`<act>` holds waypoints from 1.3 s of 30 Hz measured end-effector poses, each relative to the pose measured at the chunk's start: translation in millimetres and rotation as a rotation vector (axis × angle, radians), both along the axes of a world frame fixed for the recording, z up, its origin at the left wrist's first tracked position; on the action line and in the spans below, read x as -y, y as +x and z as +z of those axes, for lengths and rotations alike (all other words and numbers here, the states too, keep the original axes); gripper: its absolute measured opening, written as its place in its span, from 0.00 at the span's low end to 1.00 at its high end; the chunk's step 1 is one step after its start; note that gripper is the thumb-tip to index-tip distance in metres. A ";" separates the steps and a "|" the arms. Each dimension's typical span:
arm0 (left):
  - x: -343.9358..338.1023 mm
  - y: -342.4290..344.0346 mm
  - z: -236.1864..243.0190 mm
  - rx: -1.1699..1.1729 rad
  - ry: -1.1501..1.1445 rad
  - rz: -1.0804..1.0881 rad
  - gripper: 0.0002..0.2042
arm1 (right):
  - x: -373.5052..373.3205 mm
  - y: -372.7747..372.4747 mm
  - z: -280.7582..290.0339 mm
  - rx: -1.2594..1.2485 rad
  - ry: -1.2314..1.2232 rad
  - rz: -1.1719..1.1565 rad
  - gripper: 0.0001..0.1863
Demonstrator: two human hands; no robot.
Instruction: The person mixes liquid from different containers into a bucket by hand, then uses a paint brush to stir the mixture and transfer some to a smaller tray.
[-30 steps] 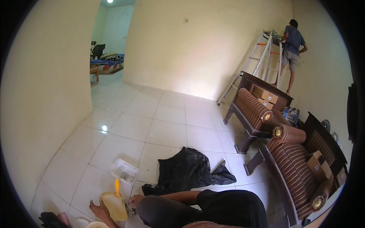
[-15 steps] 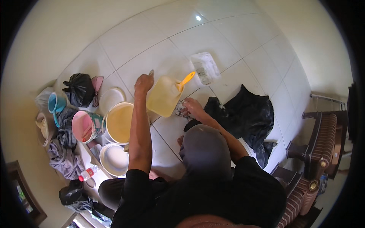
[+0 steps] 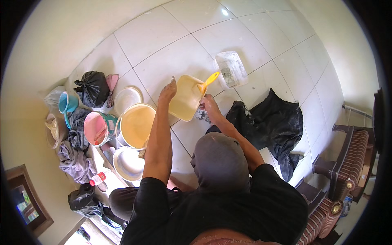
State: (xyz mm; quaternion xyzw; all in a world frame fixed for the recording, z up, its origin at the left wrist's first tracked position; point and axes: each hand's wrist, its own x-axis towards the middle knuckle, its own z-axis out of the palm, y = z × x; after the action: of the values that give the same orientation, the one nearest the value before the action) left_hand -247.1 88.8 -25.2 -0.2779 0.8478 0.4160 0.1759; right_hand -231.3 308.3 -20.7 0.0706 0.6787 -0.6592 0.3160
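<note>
A pale yellow, shallow plastic tub (image 3: 183, 100) is between my hands, just above or on the tiled floor. My left hand (image 3: 168, 90) grips its left rim, with the thumb or a finger pointing up. On the opposite side my right hand (image 3: 209, 105) is closed at the rim, close to the brush; its fingertips are partly hidden. A brush with a yellow handle (image 3: 211, 78) lies across the tub's far right edge, handle sticking out. Beyond it, a white rectangular container (image 3: 231, 70) with grey-white residue stands on the floor. Both hands have whitish smears.
To the left stand a large bucket of cream-coloured liquid (image 3: 136, 124), a pink-lined bucket (image 3: 96, 128), a round white tub (image 3: 128, 163) and a lid (image 3: 128, 100). A black bag (image 3: 92, 89) lies behind. Black cloth or plastic (image 3: 275, 118) spreads at right, near striped chairs (image 3: 349, 157).
My right hand has moved up from below the tub to its right rim. The tub is tilted differently, and the whole view has shifted slightly.
</note>
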 end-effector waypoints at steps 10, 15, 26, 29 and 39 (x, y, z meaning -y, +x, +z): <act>-16.5 10.9 7.4 -0.004 0.486 0.424 0.40 | 6.3 -16.2 -31.4 -0.461 0.001 -0.038 0.23; -41.4 -0.6 14.4 0.043 0.563 0.482 0.40 | -4.6 -24.8 -59.4 -0.965 0.477 0.126 0.23; -22.1 15.6 -28.7 0.022 0.916 0.476 0.38 | 27.8 -27.1 -49.9 -0.293 -0.222 -0.114 0.26; -43.0 -4.4 -60.6 -0.202 0.922 0.436 0.35 | 6.5 -55.9 -64.6 -0.437 -0.073 -0.173 0.26; -60.8 21.9 13.9 -0.137 0.763 0.514 0.32 | 7.2 -28.6 7.0 -0.474 -0.123 -0.058 0.25</act>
State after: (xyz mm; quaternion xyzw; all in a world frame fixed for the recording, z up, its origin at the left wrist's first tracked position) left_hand -225.2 149.6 -11.2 -0.3661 0.5474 0.7458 0.1003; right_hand -259.9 301.1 -13.7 -0.0860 0.6901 -0.7063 0.1324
